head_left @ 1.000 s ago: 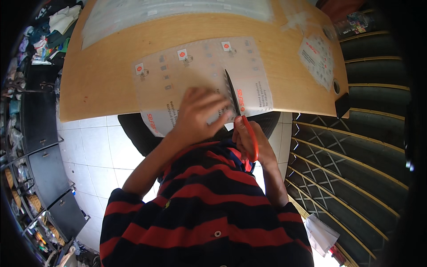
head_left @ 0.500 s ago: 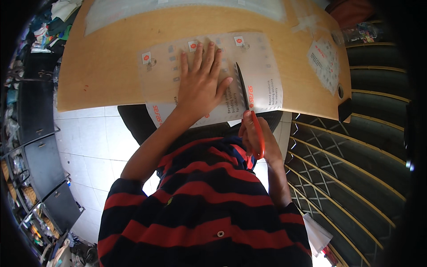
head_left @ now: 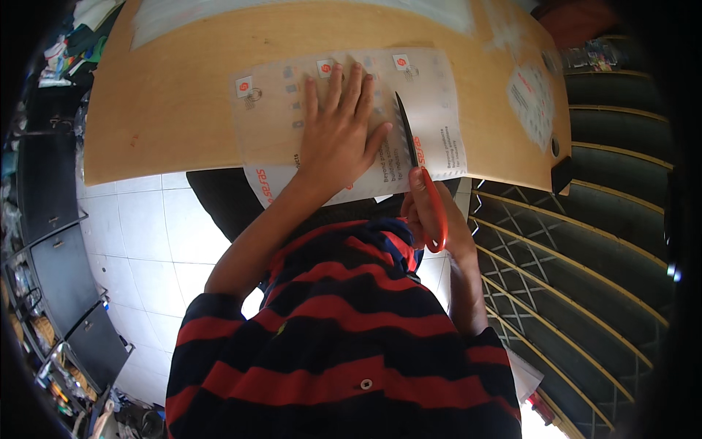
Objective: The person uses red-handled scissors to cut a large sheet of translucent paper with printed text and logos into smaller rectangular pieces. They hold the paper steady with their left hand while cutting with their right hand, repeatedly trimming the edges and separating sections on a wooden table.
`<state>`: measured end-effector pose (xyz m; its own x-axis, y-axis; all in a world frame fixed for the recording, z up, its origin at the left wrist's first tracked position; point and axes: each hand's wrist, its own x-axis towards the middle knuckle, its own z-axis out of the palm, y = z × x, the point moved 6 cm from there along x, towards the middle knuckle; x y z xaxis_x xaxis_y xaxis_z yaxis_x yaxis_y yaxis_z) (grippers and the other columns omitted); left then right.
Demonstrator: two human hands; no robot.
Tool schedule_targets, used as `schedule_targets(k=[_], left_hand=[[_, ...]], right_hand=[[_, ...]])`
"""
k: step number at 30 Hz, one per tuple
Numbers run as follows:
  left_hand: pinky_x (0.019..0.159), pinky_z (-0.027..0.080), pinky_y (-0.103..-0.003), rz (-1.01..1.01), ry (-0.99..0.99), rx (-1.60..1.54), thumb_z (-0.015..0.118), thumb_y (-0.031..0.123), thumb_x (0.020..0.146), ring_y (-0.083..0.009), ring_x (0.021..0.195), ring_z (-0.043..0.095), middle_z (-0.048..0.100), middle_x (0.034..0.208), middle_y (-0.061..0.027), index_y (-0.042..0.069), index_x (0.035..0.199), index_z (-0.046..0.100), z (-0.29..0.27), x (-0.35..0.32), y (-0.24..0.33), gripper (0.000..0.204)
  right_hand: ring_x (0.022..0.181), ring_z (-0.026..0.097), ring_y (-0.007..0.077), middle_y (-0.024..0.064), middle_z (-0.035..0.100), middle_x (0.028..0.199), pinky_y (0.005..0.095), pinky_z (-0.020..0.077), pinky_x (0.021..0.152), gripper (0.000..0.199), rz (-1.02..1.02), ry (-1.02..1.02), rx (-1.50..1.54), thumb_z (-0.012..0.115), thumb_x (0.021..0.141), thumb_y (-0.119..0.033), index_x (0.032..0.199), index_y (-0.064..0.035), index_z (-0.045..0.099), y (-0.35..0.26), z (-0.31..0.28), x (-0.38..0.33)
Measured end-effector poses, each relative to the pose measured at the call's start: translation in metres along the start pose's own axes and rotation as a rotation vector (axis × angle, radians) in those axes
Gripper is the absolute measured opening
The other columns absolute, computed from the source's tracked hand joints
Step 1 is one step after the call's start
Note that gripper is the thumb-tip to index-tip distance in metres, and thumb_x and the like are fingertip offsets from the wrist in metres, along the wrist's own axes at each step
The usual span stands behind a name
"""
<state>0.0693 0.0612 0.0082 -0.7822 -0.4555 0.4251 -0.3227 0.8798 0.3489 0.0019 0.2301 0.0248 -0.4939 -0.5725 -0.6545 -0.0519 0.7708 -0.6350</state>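
Printed sheet (head_left: pixel 439 110) lies flat at near edge of wooden table (head_left: pixel 168 110), overhanging it; scissors (head_left: pixel 417 168) entered at lower edge, cut judged barely begun; right hand (head_left: pixel 431 212) closed through red handles; left hand (head_left: pixel 340 132) spread flat, fingers splayed, pinning sheet.

You had one printed sheet (head_left: pixel 431 102), one pair of red-handled scissors (head_left: pixel 423 181), one wooden table (head_left: pixel 175 110) and two hands.

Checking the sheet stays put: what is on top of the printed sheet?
The left hand lies flat on the printed sheet; the scissors cross it. Print beneath the palm is hidden.
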Motion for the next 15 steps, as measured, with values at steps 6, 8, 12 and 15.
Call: schedule_targets(k=[6, 8, 12, 15], left_hand=[[0.115, 0.02, -0.067, 0.004, 0.017, -0.002, 0.059, 0.043, 0.097, -0.0423, 0.144, 0.036, 0.043, 0.154, -0.0208, -0.003, 0.144, 0.049, -0.001, 0.0, -0.001, 0.066], [0.115, 0.02, -0.067, 0.001, 0.018, -0.003, 0.06, 0.042, 0.096, -0.0421, 0.144, 0.037, 0.044, 0.154, -0.0206, -0.002, 0.143, 0.05, -0.001, 0.0, -0.002, 0.066], [0.116, 0.02, -0.067, -0.007, 0.029, -0.027, 0.061, 0.042, 0.095, -0.0415, 0.144, 0.037, 0.044, 0.154, -0.0196, -0.002, 0.143, 0.05, -0.001, 0.0, -0.001, 0.066], [0.116, 0.02, -0.066, -0.015, 0.035, -0.034, 0.062, 0.042, 0.094, -0.0411, 0.143, 0.038, 0.045, 0.153, -0.019, -0.002, 0.142, 0.051, -0.001, 0.0, -0.001, 0.066]], right_hand=[[0.035, 0.055, 0.0187, 0.0069, 0.046, 0.041, 0.0284, 0.0477, 0.042, 0.091, 0.085, -0.056, 0.01, 0.03, 0.098, -0.075, 0.068, 0.0062, 0.056, -0.003, -0.005, -0.001], [0.035, 0.055, 0.0186, 0.0068, 0.046, 0.041, 0.0281, 0.0482, 0.043, 0.092, 0.048, -0.076, 0.014, 0.029, 0.098, -0.076, 0.068, 0.0068, 0.056, -0.007, -0.004, -0.001], [0.036, 0.055, 0.0187, 0.007, 0.047, 0.042, 0.0279, 0.0485, 0.043, 0.094, 0.075, -0.018, -0.03, 0.027, 0.097, -0.077, 0.07, 0.0073, 0.057, -0.016, -0.008, 0.003], [0.036, 0.055, 0.0188, 0.0077, 0.048, 0.043, 0.0279, 0.0489, 0.044, 0.095, 0.083, -0.028, -0.04, 0.027, 0.097, -0.078, 0.071, 0.0081, 0.057, -0.019, -0.008, 0.004]])
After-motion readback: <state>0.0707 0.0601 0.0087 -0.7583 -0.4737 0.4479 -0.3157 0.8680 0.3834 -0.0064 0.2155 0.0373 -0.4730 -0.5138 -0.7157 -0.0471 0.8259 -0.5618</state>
